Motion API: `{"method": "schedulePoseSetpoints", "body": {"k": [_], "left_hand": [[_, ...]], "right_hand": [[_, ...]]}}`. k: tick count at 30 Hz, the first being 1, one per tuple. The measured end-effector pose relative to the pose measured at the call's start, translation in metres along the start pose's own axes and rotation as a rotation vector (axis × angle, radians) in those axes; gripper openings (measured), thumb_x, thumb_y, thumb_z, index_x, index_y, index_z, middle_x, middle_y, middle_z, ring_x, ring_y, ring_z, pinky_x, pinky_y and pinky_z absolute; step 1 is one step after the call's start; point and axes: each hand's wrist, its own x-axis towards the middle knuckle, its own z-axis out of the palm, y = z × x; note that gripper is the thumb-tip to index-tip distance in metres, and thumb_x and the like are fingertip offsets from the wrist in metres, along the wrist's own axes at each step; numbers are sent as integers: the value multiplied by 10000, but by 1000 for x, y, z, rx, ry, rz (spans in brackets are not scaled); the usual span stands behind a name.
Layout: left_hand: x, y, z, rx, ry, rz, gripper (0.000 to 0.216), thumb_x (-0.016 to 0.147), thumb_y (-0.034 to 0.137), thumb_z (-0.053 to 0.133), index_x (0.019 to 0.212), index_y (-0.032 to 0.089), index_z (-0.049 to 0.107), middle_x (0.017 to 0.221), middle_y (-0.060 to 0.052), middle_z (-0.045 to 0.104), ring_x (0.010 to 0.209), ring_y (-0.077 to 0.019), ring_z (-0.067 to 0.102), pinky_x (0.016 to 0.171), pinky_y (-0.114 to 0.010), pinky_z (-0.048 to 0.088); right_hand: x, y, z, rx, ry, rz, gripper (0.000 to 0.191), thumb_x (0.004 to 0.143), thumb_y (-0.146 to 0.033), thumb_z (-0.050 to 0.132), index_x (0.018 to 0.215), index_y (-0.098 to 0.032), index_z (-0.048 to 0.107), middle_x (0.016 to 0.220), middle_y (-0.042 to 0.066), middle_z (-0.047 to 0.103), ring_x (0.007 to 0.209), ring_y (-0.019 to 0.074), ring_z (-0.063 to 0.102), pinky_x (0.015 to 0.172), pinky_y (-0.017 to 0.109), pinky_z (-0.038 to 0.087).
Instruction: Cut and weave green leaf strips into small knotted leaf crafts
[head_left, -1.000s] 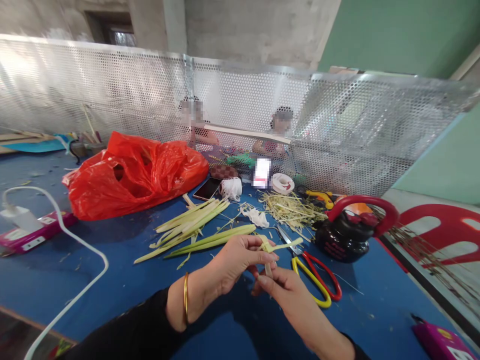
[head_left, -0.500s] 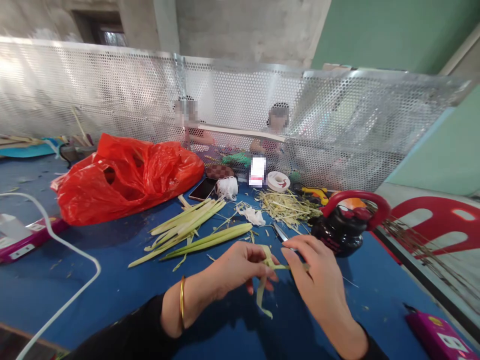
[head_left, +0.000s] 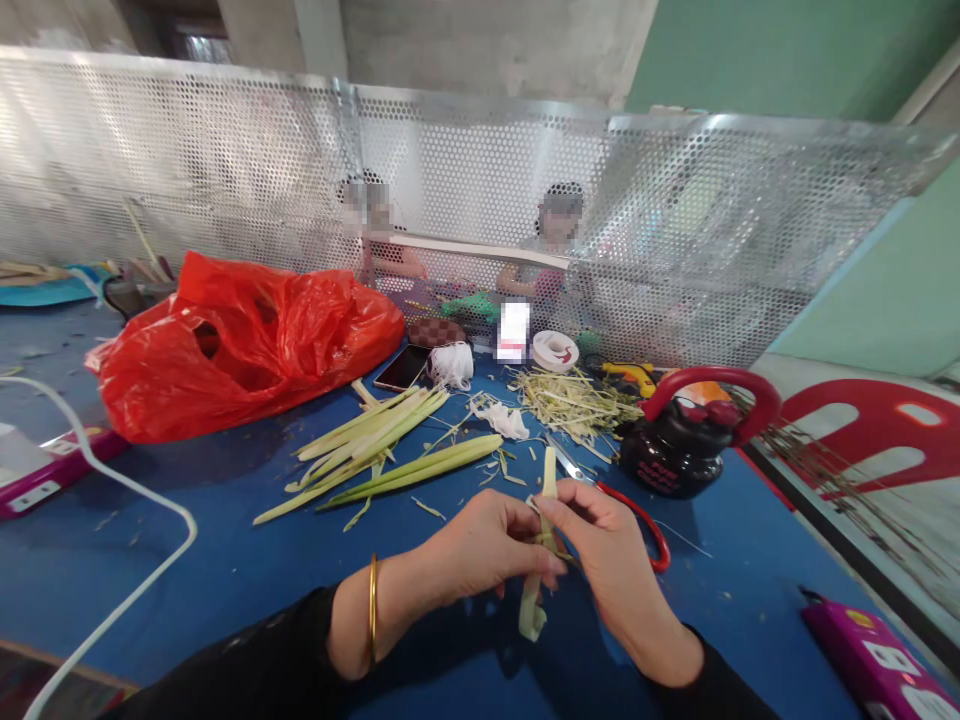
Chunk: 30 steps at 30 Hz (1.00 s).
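My left hand (head_left: 480,545) and my right hand (head_left: 600,550) meet low in the middle of the view, both pinched on a pale green leaf strip (head_left: 541,545). The strip sticks up above my fingers and hangs down below them in a curl. A gold bangle sits on my left wrist. Just beyond my right hand lie scissors with red and yellow handles (head_left: 637,515), partly hidden by it. Further back, long green leaf blades (head_left: 390,450) lie on the blue table (head_left: 225,520).
A red plastic bag (head_left: 240,340) sits back left, a black and red pot-like object (head_left: 686,440) to the right. A white cable (head_left: 135,490), a phone (head_left: 401,368), tape roll (head_left: 555,350) and leaf scraps (head_left: 574,400) lie about. Two people sit behind a perforated metal screen (head_left: 480,200).
My right hand has come back in toward the left one. The strip, earlier stretched sideways between my hands, now stands upright with both hands pinched close together on it.
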Motion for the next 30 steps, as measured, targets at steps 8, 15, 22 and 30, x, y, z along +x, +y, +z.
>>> {"method": "schedulePoseSetpoints", "body": {"k": [8,15,22,30], "left_hand": [[-2,6,9,-18,-22,-106,109,569,228,729,623,147,679,500,15,611,446,-104,557,434,-197,411],[-2,0,9,7,26,-29,273,692,405,652,652,136,679,629,-31,669,491,-112,580,413,-188,389],[-2,-1,13,24,20,-61,266,677,399,646,679,137,692,638,-23,658,463,-101,553,401,-191,382],[0,3,5,-46,94,-78,241,636,377,698,671,139,686,614,-17,652,482,-110,581,414,-193,385]], "right_hand": [[3,5,-5,-132,132,-105,279,768,-401,676,652,-188,538,601,-34,459,568,122,405,517,235,355],[0,3,-3,-320,112,-169,296,820,-400,616,626,-192,533,558,-36,454,543,123,402,507,237,351],[0,0,-2,-356,12,-254,274,790,-346,631,578,-194,547,578,-16,494,564,138,452,533,252,363],[3,-9,-6,25,-223,53,280,753,-426,692,675,-179,588,578,-37,525,509,120,499,498,240,386]]}}
